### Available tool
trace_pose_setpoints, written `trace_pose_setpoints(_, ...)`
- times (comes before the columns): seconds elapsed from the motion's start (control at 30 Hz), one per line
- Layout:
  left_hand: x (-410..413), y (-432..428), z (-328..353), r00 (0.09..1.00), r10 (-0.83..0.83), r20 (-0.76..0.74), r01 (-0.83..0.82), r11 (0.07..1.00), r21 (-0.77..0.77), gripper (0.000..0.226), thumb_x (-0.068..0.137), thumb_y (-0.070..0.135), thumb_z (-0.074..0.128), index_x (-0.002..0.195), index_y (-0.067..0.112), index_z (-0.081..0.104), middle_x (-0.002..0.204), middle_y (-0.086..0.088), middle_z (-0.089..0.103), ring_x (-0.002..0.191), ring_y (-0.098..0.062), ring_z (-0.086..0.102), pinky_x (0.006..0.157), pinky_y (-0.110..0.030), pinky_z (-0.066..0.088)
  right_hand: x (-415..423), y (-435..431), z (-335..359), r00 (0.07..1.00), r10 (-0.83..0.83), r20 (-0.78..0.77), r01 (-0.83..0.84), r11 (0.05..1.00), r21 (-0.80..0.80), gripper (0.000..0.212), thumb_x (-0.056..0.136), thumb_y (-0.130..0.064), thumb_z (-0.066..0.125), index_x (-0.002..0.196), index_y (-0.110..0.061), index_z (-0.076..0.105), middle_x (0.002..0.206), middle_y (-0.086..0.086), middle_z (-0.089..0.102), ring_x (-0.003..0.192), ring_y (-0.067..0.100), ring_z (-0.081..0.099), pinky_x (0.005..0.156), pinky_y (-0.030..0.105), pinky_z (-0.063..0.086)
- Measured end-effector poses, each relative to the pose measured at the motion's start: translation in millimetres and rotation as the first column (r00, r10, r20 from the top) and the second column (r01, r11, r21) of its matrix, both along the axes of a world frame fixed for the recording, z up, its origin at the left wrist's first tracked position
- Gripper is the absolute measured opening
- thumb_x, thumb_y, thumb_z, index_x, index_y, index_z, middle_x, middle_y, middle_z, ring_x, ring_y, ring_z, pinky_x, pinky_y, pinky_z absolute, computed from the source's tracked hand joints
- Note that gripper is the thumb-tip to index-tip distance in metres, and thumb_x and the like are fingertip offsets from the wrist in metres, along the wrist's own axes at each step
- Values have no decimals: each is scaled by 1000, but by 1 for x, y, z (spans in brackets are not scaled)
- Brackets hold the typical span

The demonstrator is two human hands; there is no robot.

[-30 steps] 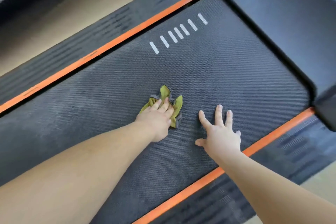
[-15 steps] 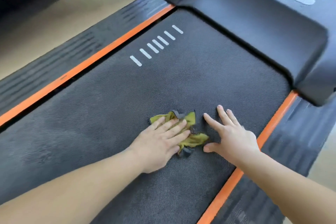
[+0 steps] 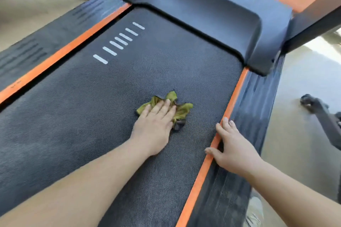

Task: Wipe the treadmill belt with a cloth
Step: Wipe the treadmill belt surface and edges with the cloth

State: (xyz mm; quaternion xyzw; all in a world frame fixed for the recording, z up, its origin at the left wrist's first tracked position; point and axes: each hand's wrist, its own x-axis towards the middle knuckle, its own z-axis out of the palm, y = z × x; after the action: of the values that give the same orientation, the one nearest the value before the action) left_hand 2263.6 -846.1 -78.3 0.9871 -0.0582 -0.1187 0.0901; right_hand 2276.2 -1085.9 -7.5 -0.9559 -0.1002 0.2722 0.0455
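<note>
Cloth (image 3: 182, 111), crumpled olive-green with a dark edge, lies on the treadmill belt (image 3: 88, 108) toward its right side, pinned under the left hand (image 3: 155, 127), whose fingers (image 3: 160, 106) lie straight and flat across it (fabric pokes out at 12 and 2 o'clock). At 4 o'clock of that hand, the right hand (image 3: 235, 152) rests on the orange strip (image 3: 234, 96), fingers loosely extended, thumb splayed, holding nothing. White dashes (image 3: 118, 42) mark the belt at 11 o'clock of the cloth.
</note>
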Motion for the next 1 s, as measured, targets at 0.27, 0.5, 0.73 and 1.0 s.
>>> trace_pose_setpoints(0.27,12,-31,-1,932,-363,20,363,931,-32,58,108,45,18,163,32,5,170,9,-4,157,-14,-2,127,-44,1,12,-18,8,995,50,-92,-55,998,-44,130,70,-55,86,162,-29,-3,166,-15,-21,153,5,-16,125,41,20)
trace_pose_setpoints(0.5,25,-95,-5,990,-134,40,136,989,-64,58,107,40,20,163,26,13,171,4,5,157,-19,1,126,-49,-1,10,-20,1,997,-25,-77,27,999,21,135,62,-48,93,163,-26,5,168,-15,-14,154,5,-12,125,45,20)
trace_pose_setpoints(0.73,75,-61,-2,923,-385,6,385,923,18,56,108,37,20,163,31,9,171,9,1,157,-12,0,127,-43,-2,14,-10,7,996,-51,-75,50,999,-23,135,59,-41,96,162,-25,11,169,-14,-10,154,5,-8,123,44,26)
trace_pose_setpoints(1.0,-16,-70,-10,935,-320,153,343,926,-161,52,98,22,40,149,18,49,161,-4,39,148,-22,36,124,-45,23,13,-13,4,994,-71,-81,71,997,1,136,56,-38,98,162,-25,14,168,-15,-10,155,5,-8,123,47,26)
